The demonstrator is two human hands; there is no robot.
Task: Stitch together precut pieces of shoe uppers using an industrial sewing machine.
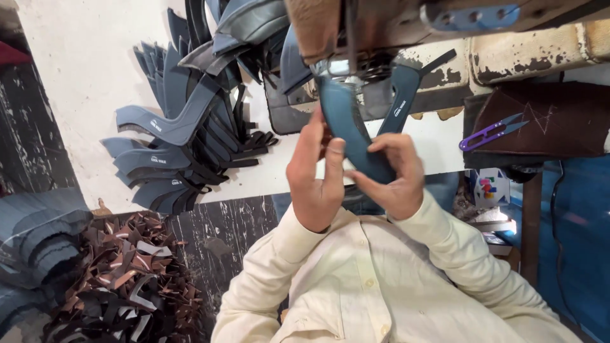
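Both hands meet on a blue strap [352,136], a curved leather piece that runs up under the sewing machine [356,38] at the far edge of the white worktop [76,70]. The left hand [316,174] sits just left of the strap, fingers [333,159] straight and pressed together, their tips flat against its near side. The right hand [395,174] is just right of it, fingers curled and pinching the strap's lower end against the thumb. A second strap [400,101] lies just right of the held one, angled up to the machine. Well left of the strap, a pile of cut pieces [184,133] fans out on the worktop, and below that a heap of brown scraps [127,279] sits on the floor. To the strap's right, purple snips [492,131] rest on a dark brown cloth [553,121].
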